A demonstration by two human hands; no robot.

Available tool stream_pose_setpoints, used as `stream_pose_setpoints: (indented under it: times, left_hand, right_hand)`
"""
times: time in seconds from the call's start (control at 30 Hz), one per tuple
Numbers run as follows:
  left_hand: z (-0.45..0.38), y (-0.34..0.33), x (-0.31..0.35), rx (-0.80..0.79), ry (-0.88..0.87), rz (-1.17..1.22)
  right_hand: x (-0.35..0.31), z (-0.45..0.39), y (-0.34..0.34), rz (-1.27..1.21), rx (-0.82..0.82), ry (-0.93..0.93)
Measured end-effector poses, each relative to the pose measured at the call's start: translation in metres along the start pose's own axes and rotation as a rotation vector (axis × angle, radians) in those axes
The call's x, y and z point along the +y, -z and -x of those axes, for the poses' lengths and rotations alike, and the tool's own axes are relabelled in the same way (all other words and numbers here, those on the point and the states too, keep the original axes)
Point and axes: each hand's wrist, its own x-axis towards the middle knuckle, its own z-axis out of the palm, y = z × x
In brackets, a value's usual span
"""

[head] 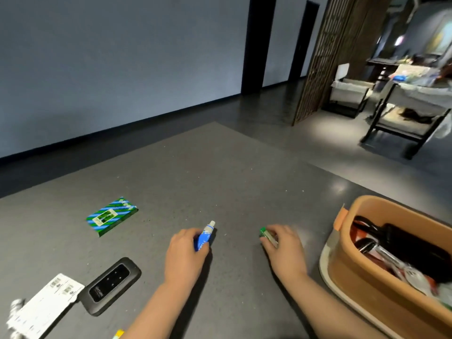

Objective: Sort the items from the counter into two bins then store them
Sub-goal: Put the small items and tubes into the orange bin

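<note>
Counter (220,167) surface, grey and speckled, viewed from above the person's two hands. At eight o'clock, near the lower left corner, lies a white printed card (46,307), its right corner touching a black, rounded device (110,286) that lies flat and slantwise. At ten o'clock, well apart from both, rests a green-and-blue striped box (111,215), flat on the counter. Just left of centre, at about six o'clock, the left hand (183,258) curls its fingers round a small blue tube (204,237) with a white cap pointing toward twelve o'clock; whether the tube touches the counter cannot be told. Right of centre, the right hand (283,250) pinches a small green packet (268,237) between bent fingers and thumb, low over or on the counter. At four o'clock stands an orange bin (381,304), nested in a pale outer one, holding a black cable, a dark object and wrapped items. A yellow scrap (119,335) shows at the bottom edge.
</note>
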Motion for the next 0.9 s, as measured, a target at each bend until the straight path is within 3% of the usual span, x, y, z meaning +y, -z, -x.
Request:
stream_pose_setpoints:
  times: [0.3,0.5,0.67,0.77,0.9]
  left_hand:
    - [0.008,-0.013,0.134,-0.079,-0.312,0.211]
    - [0.041,-0.065,0.219,-0.280,-0.587,0.312]
    - [0.055,-0.107,0.271,-0.436,-0.687,0.328]
    - [0.052,-0.127,0.283,-0.574,-0.667,0.273]
    - [0.044,-0.138,0.284,-0.706,-0.768,0.012]
  right_hand:
    - [-0.011,0.048,0.118,-0.157,0.277,0.149]
    - [0.054,0.092,0.216,-0.096,0.449,-0.062]
    - [0.109,0.114,0.271,-0.067,0.578,-0.254]
    - [0.124,0.113,0.275,-0.067,0.554,-0.298]
    - [0.134,0.101,0.268,-0.091,0.507,-0.292]
